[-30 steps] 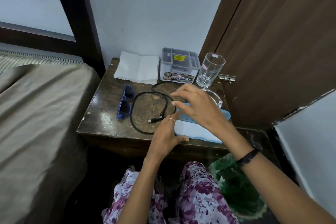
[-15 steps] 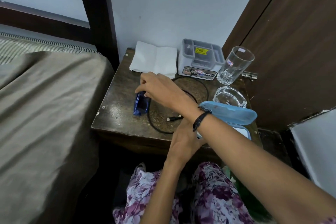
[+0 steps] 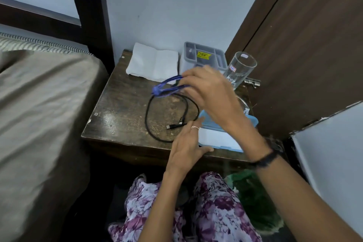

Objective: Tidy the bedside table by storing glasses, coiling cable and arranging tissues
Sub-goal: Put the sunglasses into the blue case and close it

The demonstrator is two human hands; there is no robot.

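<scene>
1. A person seated at a dark wooden worktop (image 3: 121, 112) holds blue glasses (image 3: 167, 86) in the air above its middle, the right hand (image 3: 211, 92) pinching them at one end; the frame is blurred.
2. The left hand (image 3: 186, 143) rests at the front edge of the worktop, its grip spread, fingers flat against the near side of an open light-blue case (image 3: 220, 139).
3. A black cable (image 3: 155, 118) lies in a loose loop on the worktop below the glasses, its plugs near the left hand.
4. A white folded tissue (image 3: 153, 64) lies at the back, just beside a grey organiser box (image 3: 204, 55) with a yellow sticker.
5. An empty drinking glass (image 3: 240, 68) stands at the back right corner; a bed (image 3: 39, 104) lies to the left.
</scene>
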